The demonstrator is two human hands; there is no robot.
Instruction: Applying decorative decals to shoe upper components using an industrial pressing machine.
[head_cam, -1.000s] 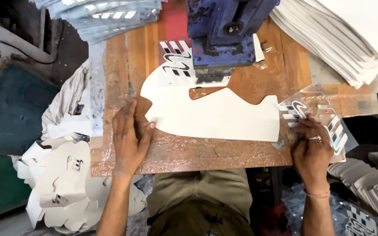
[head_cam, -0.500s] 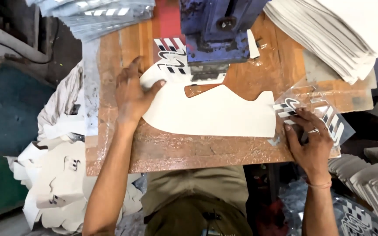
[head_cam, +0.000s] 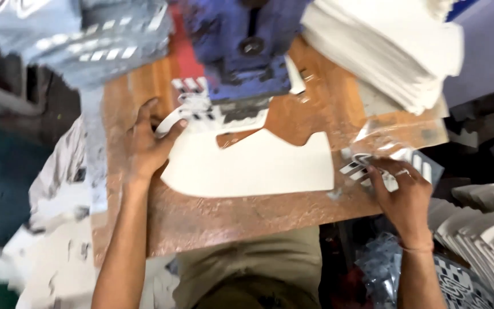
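I see my left hand (head_cam: 147, 143) lying open, palm down, on the white cut sheet's (head_cam: 253, 166) left end atop the desk (head_cam: 224, 217); my right hand (head_cam: 398, 191) pinches striped transfer films (head_cam: 367, 166) just beside it.

the left hand (head_cam: 147, 146) has slid up the white cut piece (head_cam: 253, 166) toward the blue press (head_cam: 241, 51).

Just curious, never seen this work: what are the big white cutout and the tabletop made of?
The white cutout looks like thin, matte card or synthetic sheet: flat, cleanly cut edges. The tabletop looks like worn wood, brown and scuffed, though blur leaves it uncertain.
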